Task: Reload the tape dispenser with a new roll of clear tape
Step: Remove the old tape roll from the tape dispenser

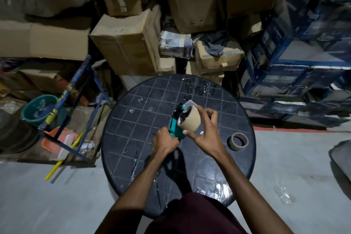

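Observation:
Above the middle of the round black table [133,119], my left hand [164,141] grips the handle of a teal tape dispenser [175,129]. A tan tape roll [190,119] sits at the dispenser's spindle, and my right hand [205,133] holds it with thumb below and fingers over the far side. Whether the roll is fully seated on the spindle is hidden. A second tape roll [237,141] with a cardboard core lies flat on the table to the right.
Stacked cardboard boxes [125,43] crowd the space behind the table, and blue printed cartons [296,59] stand at the right. On the left are a blue metal frame [85,100], a green bucket [38,108], an orange dustpan [58,141] and a yellow stick [62,159].

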The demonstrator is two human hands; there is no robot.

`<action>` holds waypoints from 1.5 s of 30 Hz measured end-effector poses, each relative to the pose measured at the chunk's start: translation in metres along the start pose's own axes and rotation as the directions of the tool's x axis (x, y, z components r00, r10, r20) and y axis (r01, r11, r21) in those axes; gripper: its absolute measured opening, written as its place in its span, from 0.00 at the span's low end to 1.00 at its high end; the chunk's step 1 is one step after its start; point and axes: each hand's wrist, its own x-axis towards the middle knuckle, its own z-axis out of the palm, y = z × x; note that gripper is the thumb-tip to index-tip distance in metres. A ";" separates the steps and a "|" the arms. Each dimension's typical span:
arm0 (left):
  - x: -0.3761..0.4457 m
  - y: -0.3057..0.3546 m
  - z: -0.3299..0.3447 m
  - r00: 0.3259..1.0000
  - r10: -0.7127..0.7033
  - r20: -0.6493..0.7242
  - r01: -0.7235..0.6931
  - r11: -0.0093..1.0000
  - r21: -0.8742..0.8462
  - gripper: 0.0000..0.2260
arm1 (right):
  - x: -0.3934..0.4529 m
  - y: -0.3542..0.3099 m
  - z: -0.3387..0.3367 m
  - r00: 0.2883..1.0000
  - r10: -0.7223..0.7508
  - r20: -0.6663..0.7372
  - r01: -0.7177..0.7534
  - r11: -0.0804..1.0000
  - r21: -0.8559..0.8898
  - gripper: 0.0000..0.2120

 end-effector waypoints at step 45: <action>-0.015 0.021 0.000 0.811 0.000 0.585 0.313 0.845 -0.433 0.08 | 0.011 -0.056 -0.015 0.986 -0.038 -0.160 0.097 0.921 0.377 0.10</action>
